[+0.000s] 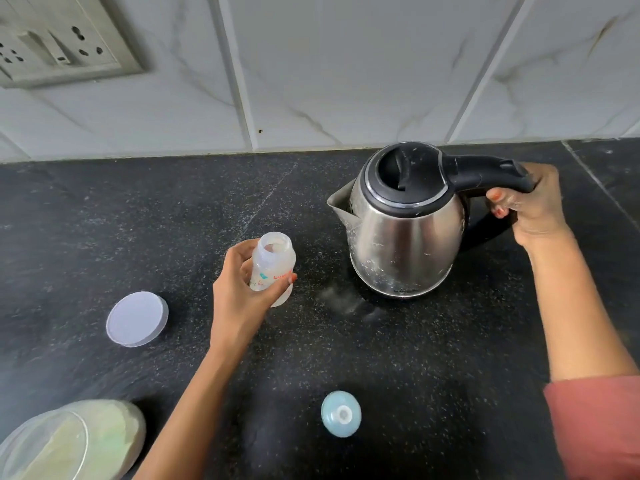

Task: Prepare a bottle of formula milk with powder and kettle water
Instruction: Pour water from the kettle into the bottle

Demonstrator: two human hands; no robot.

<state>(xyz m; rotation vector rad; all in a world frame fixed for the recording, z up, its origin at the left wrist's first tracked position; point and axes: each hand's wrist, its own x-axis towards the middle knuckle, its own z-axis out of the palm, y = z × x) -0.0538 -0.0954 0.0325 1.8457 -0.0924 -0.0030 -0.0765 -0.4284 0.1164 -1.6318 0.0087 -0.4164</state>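
A small clear baby bottle (273,263) with no cap stands tilted slightly on the black counter, white powder visible inside. My left hand (239,289) grips it round its lower body. To its right stands a steel kettle (401,233) with a black lid, its spout pointing left toward the bottle. My right hand (530,206) grips the kettle's black handle. The bottle's blue teat cap (341,414) lies on the counter near the front. An open jar of pale powder (69,441) sits at the bottom left, and its round white lid (137,319) lies flat left of the bottle.
The black speckled counter (415,375) ends at a white tiled wall behind. A switch and socket plate (62,39) is on the wall at top left. A faint smear of spilled powder (343,301) lies just in front of the kettle.
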